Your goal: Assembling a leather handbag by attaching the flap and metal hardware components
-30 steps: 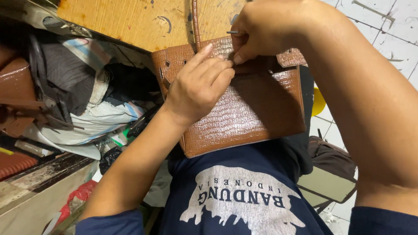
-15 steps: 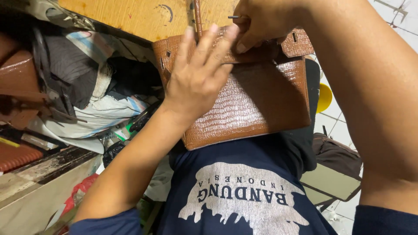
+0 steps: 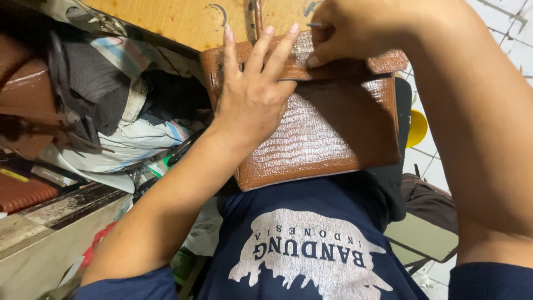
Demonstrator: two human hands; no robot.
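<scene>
Brown handbag [image 3: 327, 133] of crocodile-embossed leather rests against the person's lap, its bottom edge touching the dark blue printed shirt [image 3: 311, 250] and its top edge leaning against the wooden tabletop [image 3: 183, 19]. Everything else sits around this bag. Left of it, under the tabletop, lies a heap of crumpled cloth and plastic bags [image 3: 111, 116], and at the far left of that heap a glossy brown bag [image 3: 25, 94] shows in part. Below the heap, lower left of the handbag, runs a worn wooden ledge [image 3: 50, 214]. To the bag's right a white tiled floor [image 3: 508, 41] appears, with a small yellow round thing [image 3: 416, 128] just beside the bag's right edge.

The left hand [image 3: 252, 94] lies flat on the bag's front face, fingers spread and stretched up over the top flap. The right hand [image 3: 361, 30] is at the bag's top edge, thumb and fingers pressed together, pinching a small metal pin [image 3: 315, 25] above the flap; its forearm crosses down the right side of the bag.
</scene>
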